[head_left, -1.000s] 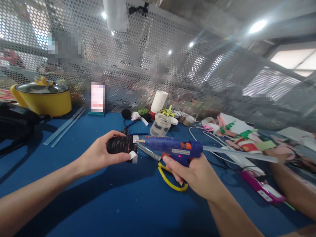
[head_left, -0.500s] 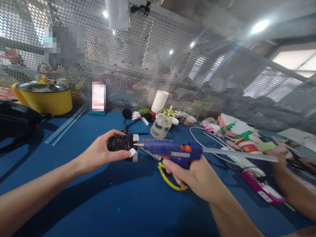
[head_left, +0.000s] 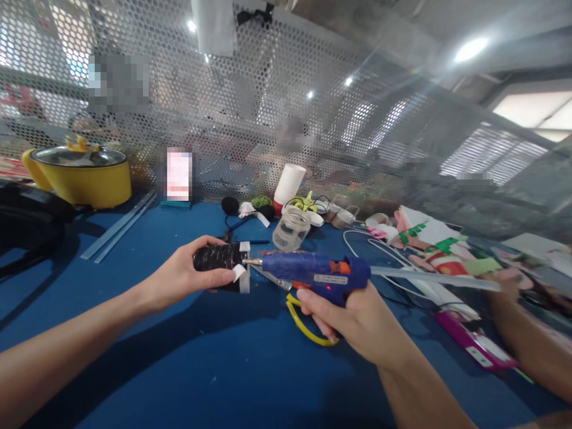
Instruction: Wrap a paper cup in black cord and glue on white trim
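Note:
My left hand [head_left: 192,268] is closed around a black-wrapped cylinder [head_left: 217,258] lying sideways, with white strips at its right end. My right hand [head_left: 342,316] grips a blue hot glue gun [head_left: 308,268], its red light lit and a long clear glue stick [head_left: 429,276] jutting from the back. The gun's metal nozzle points left and reaches the white-edged end of the cylinder; whether it touches, I cannot tell. Under the gun lie yellow-handled scissors [head_left: 308,330], partly hidden by my right hand.
A clear jar [head_left: 291,229] and stacked paper cups [head_left: 289,183] stand beyond the gun. At left are a yellow pot [head_left: 84,182] and glue sticks [head_left: 120,226]. To the right lie a purple box [head_left: 476,341], cables and craft pieces, beside another person's arm [head_left: 522,333].
The glue gun has shifted slightly to the right. My left hand and the black cylinder have hardly moved, though the loose white strip has tilted a little.

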Motion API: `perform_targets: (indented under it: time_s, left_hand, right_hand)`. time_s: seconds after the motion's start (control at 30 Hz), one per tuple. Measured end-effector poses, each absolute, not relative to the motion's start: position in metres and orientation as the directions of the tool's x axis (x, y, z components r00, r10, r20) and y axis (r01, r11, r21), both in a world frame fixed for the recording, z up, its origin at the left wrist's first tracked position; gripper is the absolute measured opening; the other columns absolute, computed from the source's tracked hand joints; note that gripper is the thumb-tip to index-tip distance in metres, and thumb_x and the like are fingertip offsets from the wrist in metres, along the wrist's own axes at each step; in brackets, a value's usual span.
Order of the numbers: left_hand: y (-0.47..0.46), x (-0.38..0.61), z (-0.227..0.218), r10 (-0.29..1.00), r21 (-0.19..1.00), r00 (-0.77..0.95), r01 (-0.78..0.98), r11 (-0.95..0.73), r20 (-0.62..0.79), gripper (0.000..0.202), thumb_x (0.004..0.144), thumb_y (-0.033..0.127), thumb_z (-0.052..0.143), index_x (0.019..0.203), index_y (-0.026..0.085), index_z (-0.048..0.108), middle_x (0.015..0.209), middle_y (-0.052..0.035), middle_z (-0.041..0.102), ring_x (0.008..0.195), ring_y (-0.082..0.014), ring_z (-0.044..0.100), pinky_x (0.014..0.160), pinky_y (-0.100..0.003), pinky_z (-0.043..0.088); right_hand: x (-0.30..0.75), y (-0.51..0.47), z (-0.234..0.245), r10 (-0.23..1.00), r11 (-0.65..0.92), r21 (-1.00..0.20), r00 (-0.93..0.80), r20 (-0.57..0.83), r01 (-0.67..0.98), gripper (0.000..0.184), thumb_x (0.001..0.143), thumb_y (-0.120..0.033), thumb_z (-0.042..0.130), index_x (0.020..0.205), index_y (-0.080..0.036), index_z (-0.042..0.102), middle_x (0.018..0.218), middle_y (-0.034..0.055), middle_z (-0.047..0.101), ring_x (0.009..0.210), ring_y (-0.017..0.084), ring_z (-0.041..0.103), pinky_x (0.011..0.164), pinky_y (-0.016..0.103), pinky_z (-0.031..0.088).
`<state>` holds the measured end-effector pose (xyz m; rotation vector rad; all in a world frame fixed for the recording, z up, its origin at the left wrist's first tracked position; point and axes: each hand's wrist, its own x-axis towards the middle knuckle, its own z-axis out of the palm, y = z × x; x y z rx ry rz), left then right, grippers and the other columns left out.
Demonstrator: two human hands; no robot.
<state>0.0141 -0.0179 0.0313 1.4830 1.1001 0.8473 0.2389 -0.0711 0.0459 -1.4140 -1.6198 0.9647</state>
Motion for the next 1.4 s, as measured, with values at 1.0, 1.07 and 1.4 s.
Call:
perform_targets:
  time_s: [1.0,1.07,1.4]
  left_hand:
    - [-0.0236,0.0171,0.03,0.949,0.879,0.277,0.401,-0.257,0.151,0.051,0.056,0.042,0.068,0.097,0.019,0.05,0.072,0.0016,0.057,0.06,-0.0133,0.051,0.055,-0.024,0.043]
    - [-0.0239,0.0175,0.0293,0.95,0.88,0.267,0.397,-0.261,0.161,0.05,0.056,0.042,0.068,0.097,0.019,0.05,0.072,0.0018,0.057,0.06,-0.0134,0.051,0.056,-0.024,0.043]
    - [-0.0215,0.014,0.0289,0.944,0.877,0.295,0.401,-0.265,0.15,0.052,0.057,0.042,0.068,0.099,0.018,0.05,0.075,0.0008,0.056,0.063,-0.0132,0.049,0.057,-0.024,0.041]
  right_hand:
    - [0.2418,-0.0688,0.0435,0.984,0.164,-0.855,-0.139,0.109,0.492,0.031,0.076,-0.044,0.053,0.06,-0.018,0.05,0.037,-0.0046,0.04,0.036,0.009,0.042,0.036,0.021,0.039]
    - [0.2424,-0.0683,0.0434,0.982,0.175,-0.861,-0.148,0.117,0.477,0.032,0.076,-0.044,0.053,0.058,-0.018,0.049,0.036,-0.0047,0.04,0.036,0.009,0.041,0.038,0.022,0.04]
    - [0.2421,-0.0689,0.0458,0.986,0.143,-0.876,-0.143,0.086,0.46,0.033,0.075,-0.043,0.055,0.054,-0.018,0.048,0.037,-0.005,0.04,0.037,0.009,0.044,0.038,0.021,0.038]
